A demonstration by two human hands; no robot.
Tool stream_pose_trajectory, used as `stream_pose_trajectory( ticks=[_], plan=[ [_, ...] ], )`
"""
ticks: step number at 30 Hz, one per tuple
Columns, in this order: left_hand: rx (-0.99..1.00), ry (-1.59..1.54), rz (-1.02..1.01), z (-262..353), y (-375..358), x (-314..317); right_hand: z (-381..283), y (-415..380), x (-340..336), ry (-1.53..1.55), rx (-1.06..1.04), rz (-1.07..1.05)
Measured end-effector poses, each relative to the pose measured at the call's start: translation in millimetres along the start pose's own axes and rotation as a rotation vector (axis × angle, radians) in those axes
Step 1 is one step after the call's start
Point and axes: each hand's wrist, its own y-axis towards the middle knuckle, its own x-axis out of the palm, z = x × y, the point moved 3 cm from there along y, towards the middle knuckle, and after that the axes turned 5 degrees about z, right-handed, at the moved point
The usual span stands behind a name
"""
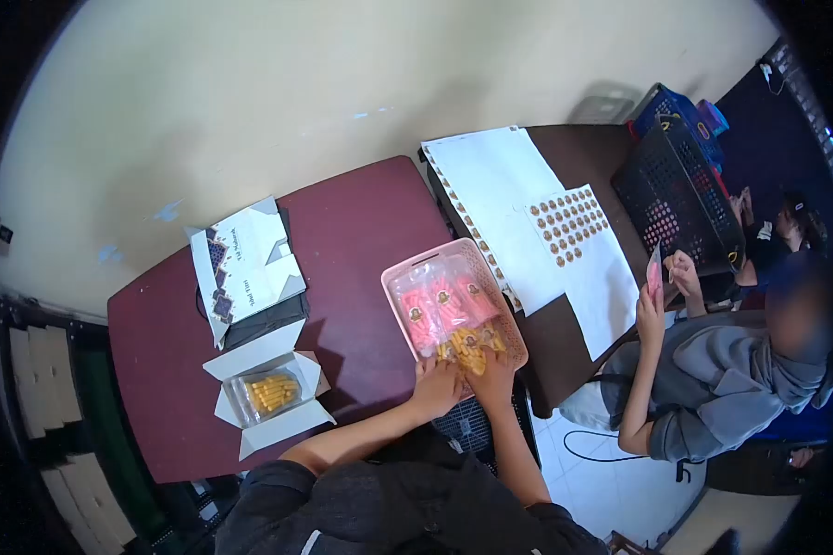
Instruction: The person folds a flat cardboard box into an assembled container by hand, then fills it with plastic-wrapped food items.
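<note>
A pink plastic basket stands at the table's edge in front of me. In it lie clear bags of pink sticks with round stickers, and nearer to me a clear bag of yellow sticks. My left hand has its fingers closed on the near left edge of the yellow bag. On the right side of that bag, my right hand grips it too. Both hands are at the basket's near rim, and their fingertips are partly hidden by the bag. What the sticks are made of cannot be told.
An open white box with a bag of yellow sticks stands left on the maroon table. Behind it lies a printed folded box. Right are sticker sheets, a dark crate and a seated person holding a pink packet.
</note>
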Motion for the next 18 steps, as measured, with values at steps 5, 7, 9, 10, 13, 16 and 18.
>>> stream_pose_trajectory(
  ticks=[5,7,9,10,13,16,18],
  plan=[
    [0.011,0.027,-0.015,-3.0,2.5,-4.8,-14.4,-13.6,-21.3,-0.036,0.066,-0.037],
    [-0.133,-0.187,-0.169,-3.2,3.7,-9.3,-26.1,-17.0,-38.6,0.106,0.241,-0.143],
    [-0.061,-0.283,-0.016,-10.2,0.4,5.2,-41.4,-22.7,-61.3,0.191,0.321,-0.193],
    [-0.277,-0.734,-0.134,-10.3,-0.3,7.8,-49.5,-25.6,-72.4,0.207,0.299,-0.197],
    [-0.655,-1.427,-0.287,5.0,0.0,-24.2,-77.5,-31.3,-96.5,0.153,0.148,-0.138],
    [-0.641,-1.743,-0.224,15.3,-7.4,-62.6,-110.1,-33.1,-113.2,0.240,0.124,-0.156],
    [-0.549,-1.684,-0.119,2.4,-12.8,-77.0,-125.8,-36.3,-112.7,0.332,-0.028,-0.133]
  ],
)
